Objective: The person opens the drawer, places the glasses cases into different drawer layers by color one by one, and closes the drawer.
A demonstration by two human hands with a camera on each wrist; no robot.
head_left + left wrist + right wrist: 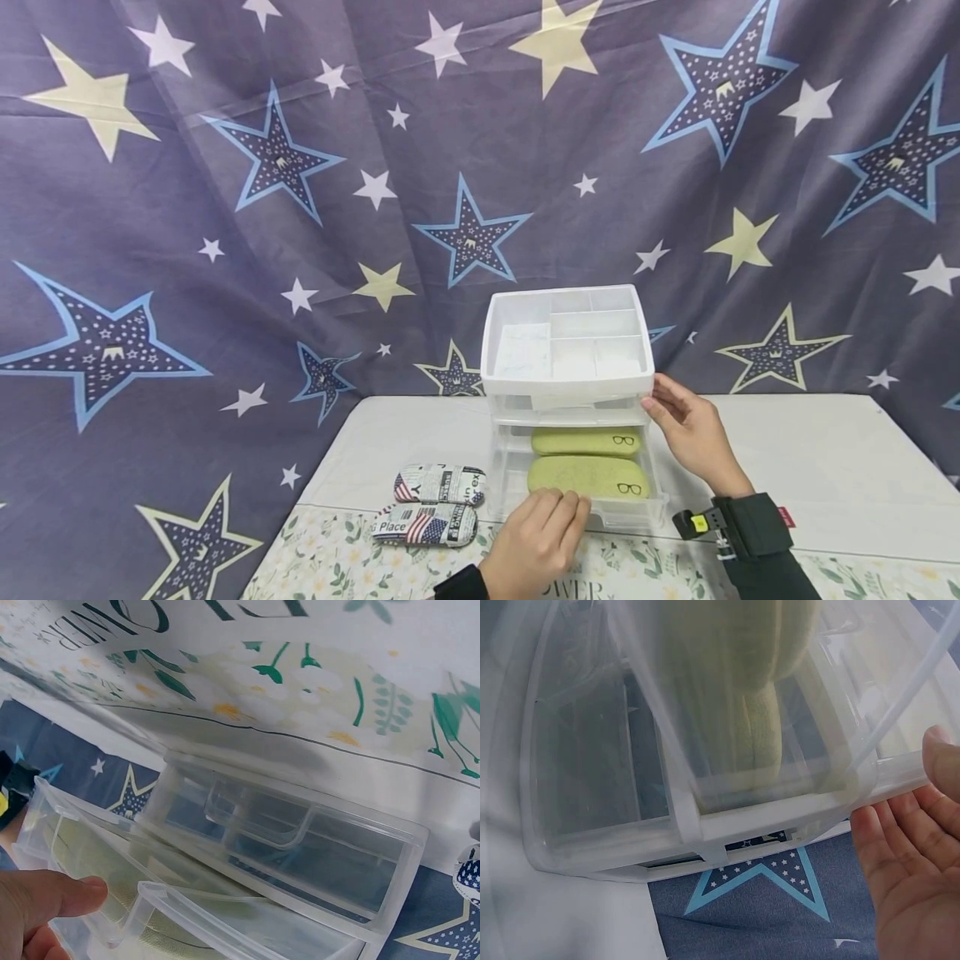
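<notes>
A clear plastic drawer organizer (567,387) with a white compartment tray on top stands on the table. Its pulled-out drawer (628,518) holds two green glasses cases, one (588,473) in front of the other (581,442), each printed with a spectacles outline. My left hand (542,533) grips the drawer's front edge; the left wrist view shows its thumb (75,894) against the clear plastic. With its thumb at the front and fingers along the side, my right hand (696,437) holds the organizer's upper right corner. Part of the front case is hidden behind the left fingers.
Two newspaper-print cases, a rear one (442,482) and a front one (427,527), lie left of the organizer. A floral cloth (337,550) covers the table's near part. A star-patterned curtain (247,242) hangs behind the table.
</notes>
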